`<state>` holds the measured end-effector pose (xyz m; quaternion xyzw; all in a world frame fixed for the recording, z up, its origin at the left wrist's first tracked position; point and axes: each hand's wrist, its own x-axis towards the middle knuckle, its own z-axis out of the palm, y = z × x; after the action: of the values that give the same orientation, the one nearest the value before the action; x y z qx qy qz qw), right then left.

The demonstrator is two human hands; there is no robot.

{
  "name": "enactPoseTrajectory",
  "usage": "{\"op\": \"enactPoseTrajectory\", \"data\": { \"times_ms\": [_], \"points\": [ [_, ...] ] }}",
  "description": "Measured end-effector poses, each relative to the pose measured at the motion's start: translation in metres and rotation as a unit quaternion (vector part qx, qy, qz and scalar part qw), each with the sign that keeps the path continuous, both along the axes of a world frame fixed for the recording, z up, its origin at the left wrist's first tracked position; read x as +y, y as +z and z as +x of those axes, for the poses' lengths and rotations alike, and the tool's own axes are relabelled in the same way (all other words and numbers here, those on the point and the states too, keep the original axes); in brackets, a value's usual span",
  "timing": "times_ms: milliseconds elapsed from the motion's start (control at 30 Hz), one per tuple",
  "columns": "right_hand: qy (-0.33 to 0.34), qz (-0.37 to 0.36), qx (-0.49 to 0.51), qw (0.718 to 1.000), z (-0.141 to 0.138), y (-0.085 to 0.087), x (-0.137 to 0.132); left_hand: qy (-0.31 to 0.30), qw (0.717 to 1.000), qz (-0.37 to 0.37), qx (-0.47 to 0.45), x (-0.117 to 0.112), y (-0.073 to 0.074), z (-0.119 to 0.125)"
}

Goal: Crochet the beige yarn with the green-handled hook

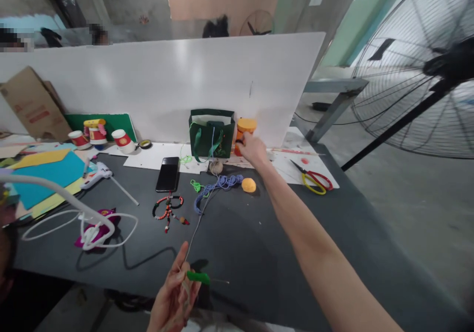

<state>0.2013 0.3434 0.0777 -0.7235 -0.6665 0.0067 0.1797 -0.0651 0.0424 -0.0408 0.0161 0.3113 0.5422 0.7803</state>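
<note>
My left hand [173,295] is at the bottom of the view, pinching a green-handled hook [198,276] with a thin metal shaft. A strand of grey twine [196,235] runs from those fingers up across the black table [237,277] towards a small twine ball [216,167]. My right hand [254,149] reaches far across the table, its fingers against the lower side of an orange lidded cup [245,130]. Part of that cup is hidden behind the hand. Close by lie blue yarn [218,184] and an orange sponge ball [249,185].
A dark green paper bag [212,134] stands against a white board [159,80]. A black phone [168,174], beaded string [168,211], red-and-yellow scissors [313,180], glue gun [96,175], coloured paper [48,179] and paper cups [122,141] lie around. A large fan [418,70] stands right.
</note>
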Motion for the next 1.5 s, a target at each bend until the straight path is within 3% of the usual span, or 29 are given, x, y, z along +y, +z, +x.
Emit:
{"op": "enactPoseTrajectory", "data": {
  "times_ms": [100, 200, 367, 500, 633, 700, 833, 933, 1000, 1033, 1100, 1200, 1267, 1367, 1433, 1500],
  "points": [
    [0.019, 0.093, 0.043, 0.995, -0.008, 0.037, 0.005, -0.021, 1.000, 0.017, 0.012, 0.003, 0.008, 0.005],
    [0.039, 0.132, 0.085, 0.987, -0.023, 0.065, 0.019, -0.033, 0.998, 0.039, 0.028, 0.004, 0.021, 0.012],
    [0.072, 0.133, 0.155, 0.976, -0.038, 0.075, 0.010, -0.026, 0.996, 0.069, 0.053, 0.000, 0.032, 0.018],
    [0.145, 0.070, 0.219, 0.962, -0.039, 0.062, -0.046, -0.008, 0.994, 0.089, 0.065, 0.000, 0.035, 0.021],
    [0.262, -0.116, 0.283, 0.915, -0.043, 0.035, -0.128, 0.001, 0.990, 0.124, 0.071, 0.004, 0.047, 0.028],
    [0.307, -0.216, 0.338, 0.863, -0.052, 0.016, -0.170, 0.010, 0.987, 0.145, 0.068, 0.007, 0.058, 0.035],
    [0.369, -0.394, 0.440, 0.718, -0.070, -0.026, -0.235, 0.040, 0.981, 0.182, 0.045, 0.009, 0.085, 0.044],
    [0.407, -0.467, 0.466, 0.632, -0.067, -0.045, -0.259, 0.080, 0.978, 0.188, 0.039, 0.003, 0.104, 0.034],
    [0.432, -0.481, 0.476, 0.596, -0.057, -0.048, -0.265, 0.108, 0.979, 0.162, 0.065, -0.004, 0.112, 0.023],
    [0.437, -0.478, 0.482, 0.590, -0.052, -0.047, -0.265, 0.125, 0.977, 0.156, 0.078, -0.008, 0.113, 0.018],
    [0.423, -0.448, 0.502, 0.607, -0.047, -0.044, -0.264, 0.155, 0.972, 0.156, 0.083, -0.015, 0.113, 0.015],
    [0.390, -0.405, 0.534, 0.631, -0.053, -0.042, -0.261, 0.112, 0.987, 0.111, 0.035, -0.018, 0.108, 0.027],
    [0.408, -0.440, 0.539, 0.591, -0.060, -0.044, -0.261, 0.085, 0.991, 0.105, 0.017, -0.014, 0.104, 0.039],
    [0.443, -0.510, 0.522, 0.520, -0.056, -0.049, -0.268, 0.094, 0.984, 0.141, 0.047, -0.002, 0.101, 0.042],
    [0.428, -0.517, 0.529, 0.519, -0.041, -0.052, -0.277, 0.075, 0.985, 0.141, 0.072, 0.006, 0.099, 0.033],
    [0.388, -0.504, 0.544, 0.547, -0.021, -0.052, -0.287, 0.073, 0.986, 0.131, 0.078, 0.013, 0.097, 0.020]
  ]
}}
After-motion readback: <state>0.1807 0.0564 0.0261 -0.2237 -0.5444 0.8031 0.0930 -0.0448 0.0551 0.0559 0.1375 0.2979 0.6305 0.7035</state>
